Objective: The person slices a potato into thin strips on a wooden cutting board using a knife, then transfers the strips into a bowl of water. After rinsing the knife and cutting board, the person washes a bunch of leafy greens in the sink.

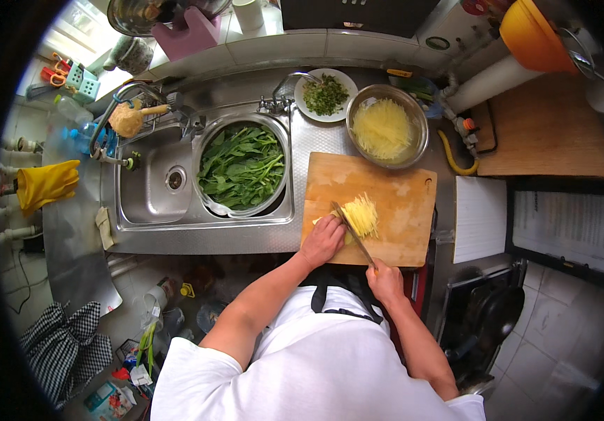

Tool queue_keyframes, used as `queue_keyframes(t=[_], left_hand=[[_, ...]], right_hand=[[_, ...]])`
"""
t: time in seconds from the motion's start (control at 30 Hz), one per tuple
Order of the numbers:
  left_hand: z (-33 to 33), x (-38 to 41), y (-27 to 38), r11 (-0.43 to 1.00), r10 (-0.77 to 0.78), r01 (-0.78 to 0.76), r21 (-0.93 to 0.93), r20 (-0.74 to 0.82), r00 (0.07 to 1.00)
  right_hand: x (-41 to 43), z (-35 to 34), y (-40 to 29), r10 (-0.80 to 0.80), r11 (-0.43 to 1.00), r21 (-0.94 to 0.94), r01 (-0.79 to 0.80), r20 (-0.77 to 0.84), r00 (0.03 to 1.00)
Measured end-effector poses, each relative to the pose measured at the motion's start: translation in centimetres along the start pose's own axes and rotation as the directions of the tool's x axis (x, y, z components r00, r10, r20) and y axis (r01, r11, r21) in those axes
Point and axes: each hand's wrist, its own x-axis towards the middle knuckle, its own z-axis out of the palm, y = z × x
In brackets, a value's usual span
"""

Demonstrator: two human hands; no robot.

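On the wooden cutting board (401,210) lies a pile of pale yellow shreds (363,214), which look like potato. My right hand (385,280) grips the handle of a kitchen knife (354,232), its blade standing between the pile and my left hand (325,239). The fingers of my left hand are bent and press pale yellow slices against the board beside the blade; the hand covers most of them. Behind the board, a metal bowl (421,138) holds more shreds in liquid. A white plate (308,109) with chopped green herbs stands to the bowl's left.
Left of the board, a large basin (286,173) of leafy greens sits in the double sink, beside the bare sink basin (155,197). A faucet (275,105) rises behind. Yellow rubber gloves (47,184) hang far left. A wooden panel (549,131) is at right.
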Motion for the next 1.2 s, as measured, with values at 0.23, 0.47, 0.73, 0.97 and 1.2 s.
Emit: queue_keyframes(t=[0.23,0.47,0.73,0.97,1.2], left_hand=[[0.7,-0.4,-0.1,1.000,-0.006,0.005,-0.019,-0.057,0.998],[0.5,-0.3,0.2,1.000,-0.008,0.007,-0.014,-0.030,1.000],[0.7,-0.4,0.0,1.000,0.005,-0.004,0.012,-0.054,0.999],[0.9,-0.7,-0.2,1.000,-0.007,0.007,-0.023,-0.007,1.000],[1.3,-0.7,-0.4,1.000,-0.002,0.002,-0.001,-0.034,0.999]], right_hand=[[-0.8,-3.3,-2.4,0.080,0.996,-0.049,-0.075,0.113,0.990],[-0.2,0.0,-0.1,0.056,0.998,-0.013,-0.056,0.042,0.998],[-0.5,-1.5,-1.3,0.049,0.999,-0.019,-0.048,0.077,0.996],[-0.3,0.6,0.1,0.046,0.998,0.031,-0.046,0.023,0.999],[-0.3,-1.8,-1.5,0.071,0.997,0.001,-0.071,0.096,0.993]])
